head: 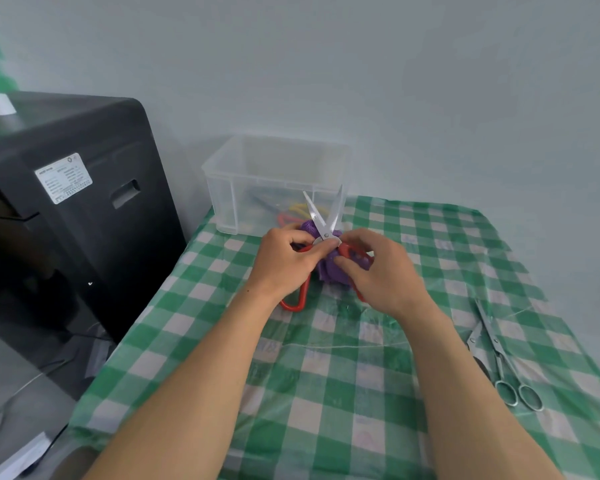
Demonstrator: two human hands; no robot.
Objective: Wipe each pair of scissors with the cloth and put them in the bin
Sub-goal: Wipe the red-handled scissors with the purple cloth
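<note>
Two bare forearms reach out from the near edge of a table spread with a green-and-white checked cover (326,393), the hands meeting just in front of the bin. The left hand (284,261) pinches a pair of red-handled scissors (323,220) at the pivot, thumb on top and fingers curled beneath. The blades stand apart in a narrow V, tips pointing up and away toward the wall. The right hand (378,271) has its thumb and fingers curled around a bunched purple cloth (326,268), which is pressed against the scissors just below the pivot. One red handle loop hangs down below the left hand and the other shows beside the right fingers.

The clear plastic bin (274,178) sits at the far left corner of the table, against the pale wall. Yellow and red handles (297,211) show blurred through its side, lying on the bottom. Well apart from the hands, near the right edge of the table, a pair of all-metal scissors (499,358) lies flat with its finger loops toward the viewer. A black machine (84,202) bearing a white label stands on the floor to the left of the table.
</note>
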